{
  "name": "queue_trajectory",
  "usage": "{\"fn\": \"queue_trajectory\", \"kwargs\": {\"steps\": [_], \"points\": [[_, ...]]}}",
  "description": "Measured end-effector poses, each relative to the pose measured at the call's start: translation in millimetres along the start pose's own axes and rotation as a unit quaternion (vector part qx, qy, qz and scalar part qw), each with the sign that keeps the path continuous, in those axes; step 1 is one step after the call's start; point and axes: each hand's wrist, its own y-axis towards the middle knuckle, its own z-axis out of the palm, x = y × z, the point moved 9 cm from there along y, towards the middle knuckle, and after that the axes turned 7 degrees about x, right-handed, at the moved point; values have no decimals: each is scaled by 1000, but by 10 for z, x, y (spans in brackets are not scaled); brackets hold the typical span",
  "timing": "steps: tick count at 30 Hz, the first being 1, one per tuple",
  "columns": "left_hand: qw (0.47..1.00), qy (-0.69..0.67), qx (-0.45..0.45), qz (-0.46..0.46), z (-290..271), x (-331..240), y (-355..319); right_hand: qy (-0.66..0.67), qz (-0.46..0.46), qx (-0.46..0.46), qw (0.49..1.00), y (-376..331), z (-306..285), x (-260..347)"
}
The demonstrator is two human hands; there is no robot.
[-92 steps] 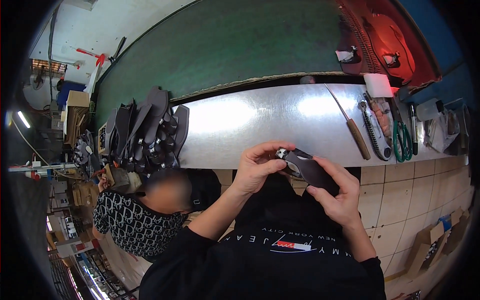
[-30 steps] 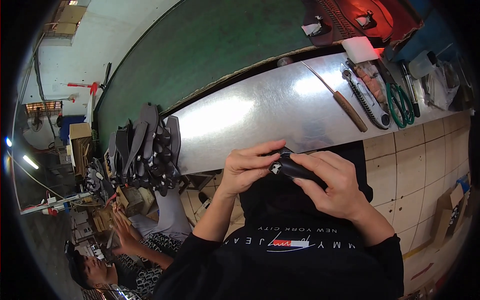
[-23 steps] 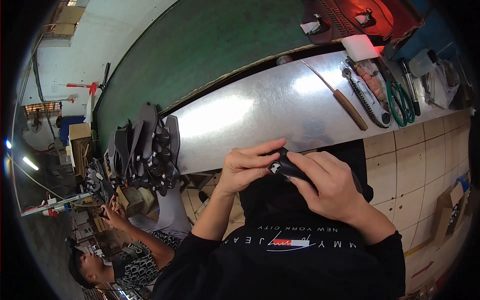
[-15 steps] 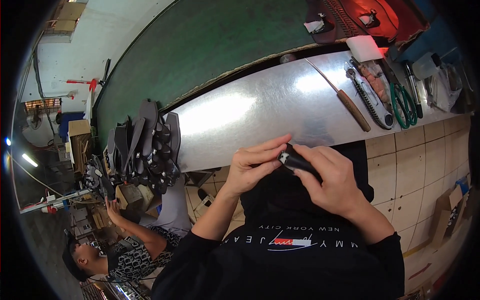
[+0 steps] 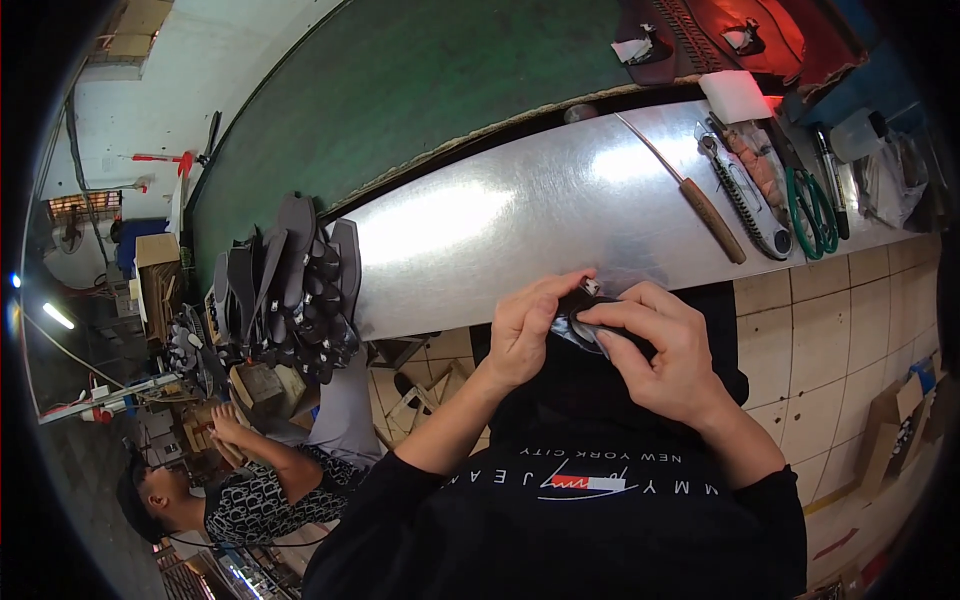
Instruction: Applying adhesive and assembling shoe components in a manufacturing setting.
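A heap of matte, dark, sole-shaped pieces (image 5: pixel 290 270) lies at the left, beside the glossy sheet-metal tabletop (image 5: pixel 430 285). By its near edge, the left hand (image 5: pixel 523 332) grips a dark, smooth, curved piece (image 5: pixel 573 302) — pale at one tip — against its fingers. The piece sits between both hands, before the person's torso; the right hand (image 5: pixel 660 345) pinches its other side with bent fingers. Further right lie a slim metal awl with a wooden handle (image 5: pixel 712 220) and green-looped scissors (image 5: pixel 812 220).
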Motion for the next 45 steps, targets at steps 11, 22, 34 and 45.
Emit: {"fn": "queue_trajectory", "kwargs": {"steps": [11, 22, 34, 45], "points": [[997, -13, -65, -27, 9, 4, 5, -175, -140, 18, 974, 15, 40, 234], [989, -77, -78, -97, -34, 154, -26, -60, -84, 48, 994, 27, 34, 100], [964, -181, -128, -149, 13, 157, -108, -60, -174, -90, 979, -75, 44, 106], [930, -240, -87, -263, 91, 148, -129, -107, -106, -53, 987, -62, 45, 66]]}}
